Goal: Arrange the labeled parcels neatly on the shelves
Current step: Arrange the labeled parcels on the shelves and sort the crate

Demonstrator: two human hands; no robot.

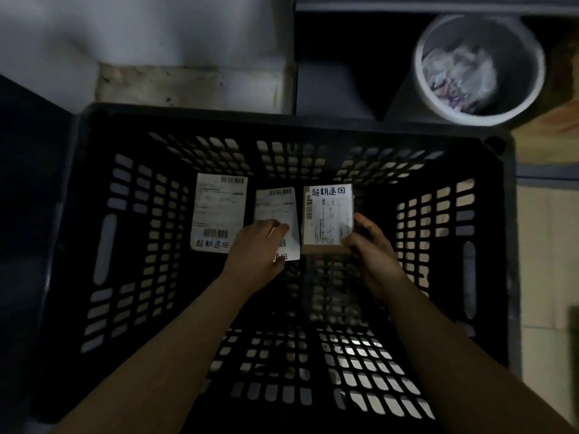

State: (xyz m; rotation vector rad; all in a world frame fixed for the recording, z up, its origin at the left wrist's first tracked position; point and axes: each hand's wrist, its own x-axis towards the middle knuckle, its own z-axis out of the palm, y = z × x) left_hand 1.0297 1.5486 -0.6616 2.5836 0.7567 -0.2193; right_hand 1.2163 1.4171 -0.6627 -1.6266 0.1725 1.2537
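One cam only, head-worn, aimed almost straight down into a black slotted crate point(282, 113). Close in: crate fills the frame approx. rim to rim, walls splaying w/ the wide lens. Dead centre sit left hand point(257, 245) on middle parcel point(275, 205), right hand point(369, 249) on right parcel point(329, 211). Top edge catches pale wall point(125, 42) & round bin point(529, 98) beyond the far rim.

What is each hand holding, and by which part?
The left hand grips the middle parcel at its lower left; the right hand, the right parcel at its lower corner.
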